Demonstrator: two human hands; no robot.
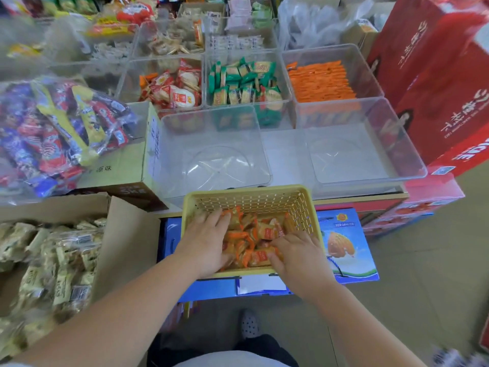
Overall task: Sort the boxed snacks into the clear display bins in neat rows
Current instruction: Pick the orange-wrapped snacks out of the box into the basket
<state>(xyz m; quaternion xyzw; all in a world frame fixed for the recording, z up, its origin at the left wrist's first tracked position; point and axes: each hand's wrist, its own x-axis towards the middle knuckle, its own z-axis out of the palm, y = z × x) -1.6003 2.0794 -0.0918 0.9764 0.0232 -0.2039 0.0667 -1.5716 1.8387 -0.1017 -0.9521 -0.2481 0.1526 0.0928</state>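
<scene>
Both hands in yellow basket (304, 205): left hand (205, 241) fingers spread flat on orange snack packets (254, 241), right hand (297, 251) fingers curled into them. Two empty clear bins (211, 128) just beyond fingers.

We see two bare arms with no sleeves on them, all the way up to the edge of the picture. The left hand (205, 241) and the right hand (299, 254) have no rings, no watch and no gloves. The fingers are short and round. Low down we see dark trousers (264, 348) and a bit of a light top (230, 360). One foot wears a grey slipper (248, 324) with small dark dots.
</scene>
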